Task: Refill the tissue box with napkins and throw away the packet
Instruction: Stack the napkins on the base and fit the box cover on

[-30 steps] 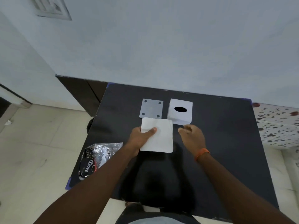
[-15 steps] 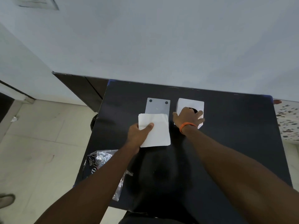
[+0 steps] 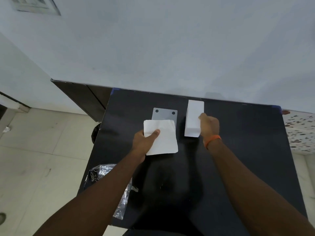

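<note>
My left hand (image 3: 144, 141) grips a white stack of napkins (image 3: 163, 138) by its left edge, thumb on top, just above the black table (image 3: 238, 133). To the right, my right hand (image 3: 209, 126) holds the white tissue box (image 3: 193, 120) from its right side; the box is tipped on its side and its oval slot is hidden. The grey lid plate (image 3: 164, 114) with dark dots lies flat behind the napkins, partly covered by them. The silvery plastic packet (image 3: 102, 172) lies at the table's near-left corner, partly under my left forearm.
A white wall rises right behind the table. A dark cabinet (image 3: 85, 97) stands at the back left. Pale floor tiles (image 3: 42, 150) spread to the left. A speckled surface (image 3: 300, 126) adjoins the table's right edge.
My right hand reached to the tissue box, grasped it and tipped it from upright with the slot up onto its side. My left hand kept hold of the napkins, shifting them slightly.
</note>
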